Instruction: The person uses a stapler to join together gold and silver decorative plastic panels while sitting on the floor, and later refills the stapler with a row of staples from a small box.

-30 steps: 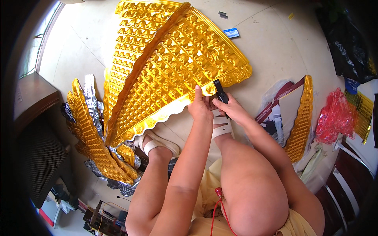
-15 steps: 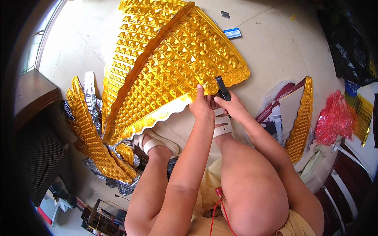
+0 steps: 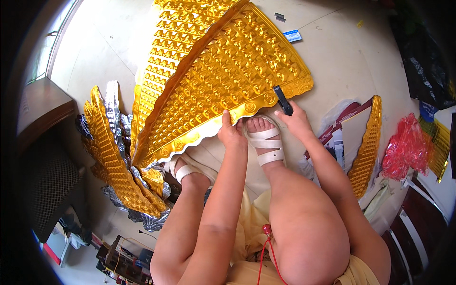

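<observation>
A large gold embossed foil sheet (image 3: 228,66), shaped like a fan with a scalloped edge, spreads out in front of me. My left hand (image 3: 232,134) grips its near edge, the thumb on top and the fingers underneath. Closed round a black stapler (image 3: 283,100) is my right hand (image 3: 298,122), to the right of the left one. The stapler's front end lies over the sheet's near border, close to its right corner. Whether its jaws are pressed together I cannot make out. A second gold panel (image 3: 164,61) adjoins the sheet along a raised wavy seam.
Stacked gold and silver foil pieces (image 3: 111,166) stand at the left. A small blue-and-white box (image 3: 292,35) and grey staple strips (image 3: 280,17) lie beyond the sheet. To the right are another gold piece (image 3: 368,147) and red plastic wrap (image 3: 407,149). My sandalled foot (image 3: 265,140) is close below.
The sheet has shifted slightly right. My left hand has slid left along its edge, while the right hand and stapler have moved right, so the hands are farther apart.
</observation>
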`<state>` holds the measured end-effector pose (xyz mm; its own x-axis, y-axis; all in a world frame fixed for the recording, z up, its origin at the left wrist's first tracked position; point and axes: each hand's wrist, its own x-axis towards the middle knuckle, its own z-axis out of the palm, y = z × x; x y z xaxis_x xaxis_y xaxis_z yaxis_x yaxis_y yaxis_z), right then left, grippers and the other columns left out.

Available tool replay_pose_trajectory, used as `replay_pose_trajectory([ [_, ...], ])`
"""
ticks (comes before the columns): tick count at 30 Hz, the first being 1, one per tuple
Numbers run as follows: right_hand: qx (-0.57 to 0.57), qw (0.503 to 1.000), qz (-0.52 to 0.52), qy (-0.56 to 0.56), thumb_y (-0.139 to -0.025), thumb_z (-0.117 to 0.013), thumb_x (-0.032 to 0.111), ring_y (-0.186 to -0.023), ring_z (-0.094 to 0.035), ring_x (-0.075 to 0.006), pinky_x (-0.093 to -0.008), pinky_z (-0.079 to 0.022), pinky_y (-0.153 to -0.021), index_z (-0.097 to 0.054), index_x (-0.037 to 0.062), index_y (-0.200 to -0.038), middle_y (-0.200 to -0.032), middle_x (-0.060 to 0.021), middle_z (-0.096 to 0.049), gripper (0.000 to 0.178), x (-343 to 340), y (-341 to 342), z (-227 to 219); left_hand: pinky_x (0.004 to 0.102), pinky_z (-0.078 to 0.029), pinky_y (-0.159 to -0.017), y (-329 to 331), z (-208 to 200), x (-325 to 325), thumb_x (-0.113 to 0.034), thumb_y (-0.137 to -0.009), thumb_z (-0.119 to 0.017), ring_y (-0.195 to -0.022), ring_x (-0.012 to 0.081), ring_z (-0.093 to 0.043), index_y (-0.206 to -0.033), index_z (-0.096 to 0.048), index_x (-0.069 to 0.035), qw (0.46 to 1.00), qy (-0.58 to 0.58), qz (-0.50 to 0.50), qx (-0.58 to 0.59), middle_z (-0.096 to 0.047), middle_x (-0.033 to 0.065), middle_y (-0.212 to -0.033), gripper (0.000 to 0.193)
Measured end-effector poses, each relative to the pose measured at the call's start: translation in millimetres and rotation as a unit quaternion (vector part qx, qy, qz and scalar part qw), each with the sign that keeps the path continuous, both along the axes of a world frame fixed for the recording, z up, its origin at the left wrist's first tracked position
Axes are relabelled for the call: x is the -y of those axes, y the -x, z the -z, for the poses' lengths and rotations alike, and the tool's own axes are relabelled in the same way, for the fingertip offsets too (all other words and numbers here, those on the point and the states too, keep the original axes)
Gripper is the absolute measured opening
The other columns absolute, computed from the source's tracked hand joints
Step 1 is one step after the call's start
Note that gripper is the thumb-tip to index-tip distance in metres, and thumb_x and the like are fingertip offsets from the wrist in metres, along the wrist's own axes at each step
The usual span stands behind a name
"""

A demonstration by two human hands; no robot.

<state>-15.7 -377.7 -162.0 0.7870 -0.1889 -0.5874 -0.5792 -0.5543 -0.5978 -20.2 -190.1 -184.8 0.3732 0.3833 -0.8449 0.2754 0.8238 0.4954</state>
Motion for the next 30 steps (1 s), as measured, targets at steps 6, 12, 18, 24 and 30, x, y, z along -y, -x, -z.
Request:
replay_pose_trajectory([
  [6, -0.029, 0.981, 0.04, -0.185, -0.077, -0.072, 0.041, -0.065, -0.055, -0.018, -0.0316, -0.047, -0.062, -0.051, 0.0014, -0.101, -0.074, -0.0081, -0.058, 0.05, 9.9, 4.1, 29.2, 0.0295, -0.055, -0.067, 1.6, 4.4, -5.2, -0.017, -0.084, -0.069, -0.075, 0.0159, -0.059, -0.098, -0.058, -0.004, 1.0, -0.003, 0.016, -0.012, -0.06, 0.0029, -0.087, 0.022],
  [12, -0.139, 0.953, 0.035, -0.267, -0.083, -0.066, 0.042, -0.073, -0.053, -0.0093, -0.0234, -0.046, -0.064, -0.05, 0.0031, -0.107, -0.084, -0.0027, -0.056, 0.049, -29.4, 26.8, -2.4, 0.0294, -0.055, -0.067, 6.5, -1.7, -4.7, -0.016, -0.085, -0.068, -0.078, 0.0174, -0.061, -0.101, -0.056, -0.004, 1.0, 0.006, 0.019, 0.022, -0.061, 0.0045, -0.092, 0.024],
  [18, -0.201, 0.908, 0.064, -0.362, -0.082, -0.067, 0.044, -0.077, -0.053, -0.0099, -0.0252, -0.048, -0.065, -0.05, 0.0042, -0.109, -0.089, -0.0036, -0.055, 0.051, -55.3, 26.3, -25.9, 0.0303, -0.056, -0.066, 4.7, -25.0, 0.4, -0.016, -0.086, -0.067, -0.077, 0.0201, -0.063, -0.102, -0.054, -0.001, 0.998, 0.045, 0.027, 0.044, -0.062, 0.0087, -0.093, 0.025],
  [24, -0.16, 0.929, 0.055, -0.33, -0.086, -0.065, 0.035, -0.068, -0.051, -0.0075, -0.0231, -0.043, -0.057, -0.053, 0.0078, -0.107, -0.083, -0.0003, -0.055, 0.036, -84.6, 29.5, -21.0, 0.0351, -0.057, -0.06, 3.2, -20.0, 2.0, -0.015, -0.088, -0.063, -0.073, 0.0244, -0.064, -0.1, -0.05, 0.003, 0.998, 0.034, 0.005, 0.059, -0.062, 0.0133, -0.087, 0.025],
  [30, -0.08, 0.954, 0.081, -0.278, -0.08, -0.07, 0.037, -0.06, -0.054, -0.0104, -0.0263, -0.044, -0.053, -0.058, 0.0025, -0.095, -0.075, -0.0038, -0.059, 0.04, -90.2, 35.8, 22.2, 0.0355, -0.052, -0.057, 3.9, -21.9, 5.2, -0.015, -0.087, -0.065, -0.071, 0.021, -0.062, -0.093, -0.054, 0.0, 0.999, 0.012, 0.022, 0.031, -0.062, 0.0103, -0.084, 0.02],
])
